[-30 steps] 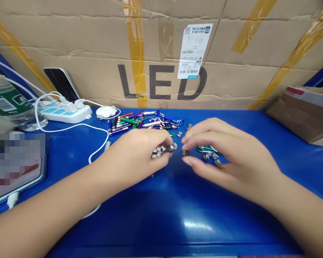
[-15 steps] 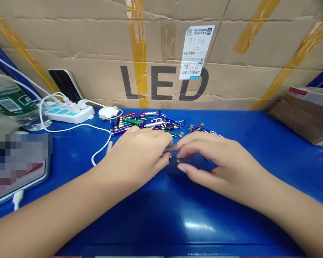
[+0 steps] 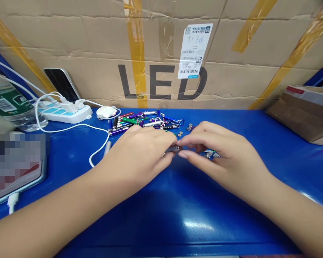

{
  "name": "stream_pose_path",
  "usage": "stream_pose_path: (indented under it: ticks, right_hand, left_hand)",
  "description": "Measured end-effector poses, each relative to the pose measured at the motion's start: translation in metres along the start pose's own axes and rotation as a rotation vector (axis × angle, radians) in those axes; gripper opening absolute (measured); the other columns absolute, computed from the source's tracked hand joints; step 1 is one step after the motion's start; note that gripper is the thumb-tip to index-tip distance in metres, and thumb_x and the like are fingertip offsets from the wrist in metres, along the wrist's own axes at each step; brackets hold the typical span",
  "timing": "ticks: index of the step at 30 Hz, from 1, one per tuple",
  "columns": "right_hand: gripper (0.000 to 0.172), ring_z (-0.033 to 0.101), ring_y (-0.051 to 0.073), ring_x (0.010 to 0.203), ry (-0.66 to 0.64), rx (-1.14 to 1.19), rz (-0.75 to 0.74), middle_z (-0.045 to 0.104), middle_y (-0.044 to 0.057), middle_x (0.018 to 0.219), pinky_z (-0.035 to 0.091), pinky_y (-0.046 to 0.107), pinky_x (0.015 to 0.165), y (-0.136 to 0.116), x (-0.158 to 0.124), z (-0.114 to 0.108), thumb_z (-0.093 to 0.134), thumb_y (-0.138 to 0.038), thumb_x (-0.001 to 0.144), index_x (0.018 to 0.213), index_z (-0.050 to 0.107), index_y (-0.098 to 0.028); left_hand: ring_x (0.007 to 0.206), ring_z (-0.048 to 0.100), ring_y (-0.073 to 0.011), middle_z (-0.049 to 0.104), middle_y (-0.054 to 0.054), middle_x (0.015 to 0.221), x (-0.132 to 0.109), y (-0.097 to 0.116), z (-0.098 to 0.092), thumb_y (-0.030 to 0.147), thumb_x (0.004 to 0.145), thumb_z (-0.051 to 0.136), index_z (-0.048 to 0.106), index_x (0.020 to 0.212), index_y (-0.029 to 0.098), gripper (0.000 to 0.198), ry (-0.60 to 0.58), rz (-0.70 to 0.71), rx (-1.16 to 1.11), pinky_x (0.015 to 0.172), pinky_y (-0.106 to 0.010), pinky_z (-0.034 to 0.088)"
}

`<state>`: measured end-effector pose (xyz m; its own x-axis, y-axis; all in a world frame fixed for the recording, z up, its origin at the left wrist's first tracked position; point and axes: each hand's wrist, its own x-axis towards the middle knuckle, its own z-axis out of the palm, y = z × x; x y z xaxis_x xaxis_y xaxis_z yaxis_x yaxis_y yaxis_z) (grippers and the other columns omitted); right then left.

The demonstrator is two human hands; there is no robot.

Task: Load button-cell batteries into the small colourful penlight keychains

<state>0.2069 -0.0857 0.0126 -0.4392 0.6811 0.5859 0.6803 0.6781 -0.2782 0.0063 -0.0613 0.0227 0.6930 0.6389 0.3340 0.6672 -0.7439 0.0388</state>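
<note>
My left hand (image 3: 141, 150) is closed around a small metal tube (image 3: 174, 148), only its silver end showing past the fingertips. My right hand (image 3: 218, 154) pinches at that same end, fingertips pressed together; what it holds there is too small to name. Both hands meet just above the blue table (image 3: 161, 208). Behind them lies a pile of small coloured keychain torches (image 3: 145, 123). A few button cells (image 3: 180, 134) and loose metal end caps (image 3: 211, 154) lie by my right fingers.
A large cardboard box marked LED (image 3: 161, 53) walls off the back. At the left are a white power strip (image 3: 66, 111) with white cables (image 3: 97, 150), a dark phone (image 3: 61, 83), a water bottle (image 3: 8, 100) and a tablet (image 3: 16, 172). A smaller carton (image 3: 304, 111) sits right.
My hands were apart a second ago, the tube's open end visible. They have closed together, and the right fingertips now sit on the tube's end. The hands have risen slightly off the table.
</note>
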Motion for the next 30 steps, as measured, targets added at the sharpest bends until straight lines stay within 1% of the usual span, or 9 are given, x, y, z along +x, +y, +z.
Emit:
stream_pose_path:
  ticks: [3,6,9,13,16,19,24,27,30]
  right_hand:
    - [0.011,0.059,0.015,0.071,-0.009,0.015,0.02,0.063,0.003,0.078,0.047,0.027,0.062,0.001,0.001,0.0,0.06,-0.024,0.087,0.094,0.068,-0.022]
    - [0.013,0.057,0.014,0.068,-0.021,0.043,0.056,0.062,0.002,0.078,0.045,0.026,0.061,0.002,0.0,0.001,0.061,-0.024,0.086,0.098,0.066,-0.021]
    - [0.017,0.057,0.015,0.07,-0.047,0.051,0.1,0.063,0.003,0.08,0.045,0.027,0.063,0.006,-0.001,0.005,0.062,-0.023,0.084,0.1,0.064,-0.019]
    - [0.008,0.058,0.019,0.081,-0.198,-0.047,0.085,0.064,0.006,0.085,0.045,0.032,0.074,0.017,-0.001,0.018,0.064,-0.023,0.084,0.09,0.065,-0.018]
    - [0.012,0.057,0.02,0.082,-0.276,-0.132,0.068,0.063,0.008,0.087,0.042,0.033,0.075,0.023,0.0,0.03,0.064,-0.029,0.085,0.087,0.066,-0.017]
    - [0.012,0.055,0.02,0.08,-0.291,-0.147,0.068,0.061,0.007,0.083,0.04,0.032,0.072,0.024,0.004,0.037,0.061,-0.028,0.086,0.085,0.067,-0.017]
    - [0.009,0.053,0.018,0.081,-0.304,-0.103,0.086,0.06,0.006,0.084,0.039,0.032,0.074,0.022,0.006,0.037,0.058,-0.021,0.084,0.081,0.066,-0.017]
    - [0.011,0.052,0.019,0.081,-0.303,-0.103,0.112,0.06,0.007,0.085,0.039,0.032,0.075,0.019,0.007,0.037,0.059,-0.025,0.083,0.081,0.065,-0.016]
    - [0.011,0.053,0.019,0.082,-0.3,-0.099,0.104,0.06,0.007,0.086,0.039,0.032,0.075,0.016,0.007,0.039,0.059,-0.026,0.084,0.082,0.066,-0.017]
  left_hand:
    - [0.088,0.064,-0.0207,0.07,-0.002,0.088,0.001,0.0,-0.001,0.03,0.091,0.05,0.065,0.094,0.023,0.018,-0.013,-0.008,-0.001,0.079,-0.032,0.042]
    - [0.087,0.064,-0.0203,0.07,-0.002,0.086,0.002,0.0,-0.001,0.03,0.09,0.051,0.066,0.091,0.022,0.017,-0.02,-0.022,-0.006,0.079,-0.031,0.042]
    - [0.087,0.064,-0.0196,0.071,-0.001,0.088,0.003,-0.002,0.0,0.03,0.09,0.051,0.066,0.092,0.022,0.017,-0.013,-0.03,-0.022,0.079,-0.03,0.043]
    - [0.089,0.064,-0.0188,0.071,-0.001,0.091,0.003,-0.004,0.001,0.032,0.091,0.05,0.067,0.095,0.022,0.02,0.016,-0.044,-0.032,0.079,-0.029,0.044]
    - [0.089,0.064,-0.0186,0.071,-0.001,0.09,0.003,-0.004,0.002,0.032,0.09,0.051,0.067,0.094,0.022,0.019,0.015,-0.048,-0.038,0.079,-0.029,0.044]
    - [0.086,0.065,-0.0181,0.071,-0.001,0.086,0.004,-0.003,0.001,0.031,0.09,0.052,0.068,0.092,0.022,0.019,0.005,-0.044,-0.044,0.078,-0.028,0.045]
    - [0.083,0.065,-0.0179,0.07,0.0,0.082,0.004,-0.004,0.0,0.034,0.09,0.051,0.067,0.09,0.022,0.02,0.014,-0.045,-0.041,0.078,-0.028,0.046]
    - [0.083,0.065,-0.0181,0.07,0.0,0.083,0.004,-0.005,-0.001,0.034,0.089,0.051,0.067,0.09,0.022,0.019,0.031,-0.048,-0.035,0.077,-0.028,0.046]
    - [0.083,0.064,-0.0183,0.07,-0.001,0.083,0.004,-0.006,-0.001,0.033,0.088,0.052,0.066,0.089,0.021,0.019,0.048,-0.045,-0.04,0.077,-0.028,0.047]
